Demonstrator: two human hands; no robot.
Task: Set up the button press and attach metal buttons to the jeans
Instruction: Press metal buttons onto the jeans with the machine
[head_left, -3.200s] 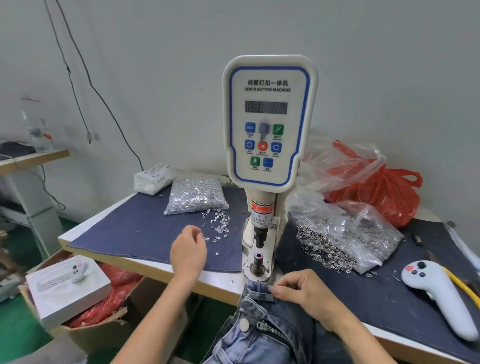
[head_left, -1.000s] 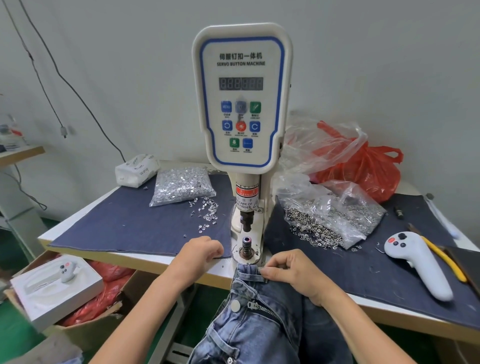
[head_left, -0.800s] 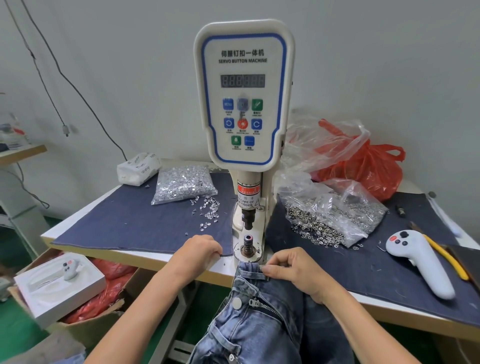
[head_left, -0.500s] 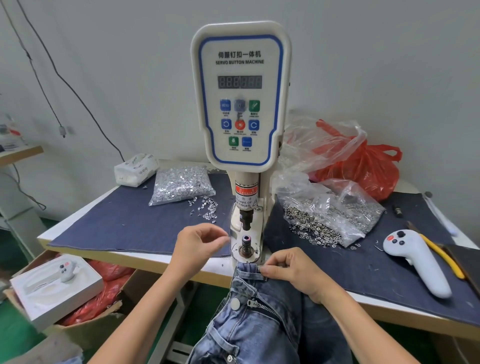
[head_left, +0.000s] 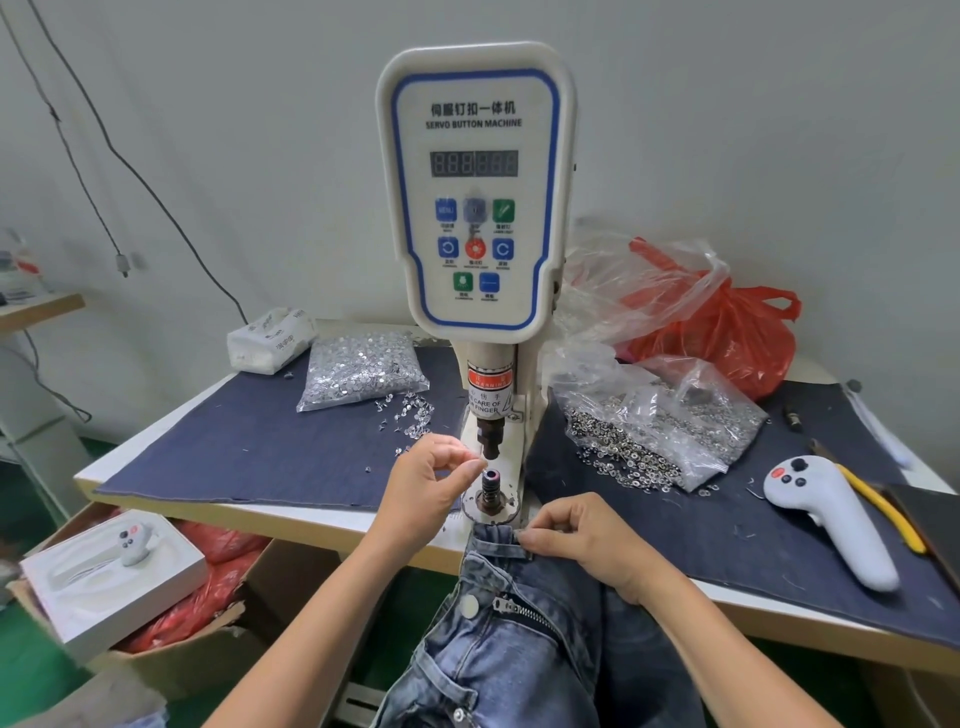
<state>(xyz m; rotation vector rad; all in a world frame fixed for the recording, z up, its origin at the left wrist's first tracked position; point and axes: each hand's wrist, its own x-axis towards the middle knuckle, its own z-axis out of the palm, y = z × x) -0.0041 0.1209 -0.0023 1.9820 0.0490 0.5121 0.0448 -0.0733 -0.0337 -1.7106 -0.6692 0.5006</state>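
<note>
The white servo button machine (head_left: 475, 187) stands mid-table, its upper punch (head_left: 490, 435) above the lower die post (head_left: 491, 483). My left hand (head_left: 426, 486) is raised just left of the die, thumb and forefinger pinched on a small metal tack at the post's top. My right hand (head_left: 582, 535) pinches the waistband of the blue jeans (head_left: 519, 639), which hang over the table's front edge below the die. A metal button (head_left: 469, 606) sits on the jeans beside the zipper.
A clear bag of silver tacks (head_left: 363, 371) with loose ones lies left of the machine; a bag of metal buttons (head_left: 660, 431) and a red bag (head_left: 727, 332) lie right. A white controller (head_left: 826, 514), yellow-handled pliers (head_left: 883, 509) and a tissue pack (head_left: 270, 338) are on the dark cloth.
My left hand lifted from the table edge and moved right up to the die post, pinching a small tack. My right hand stayed on the waistband.
</note>
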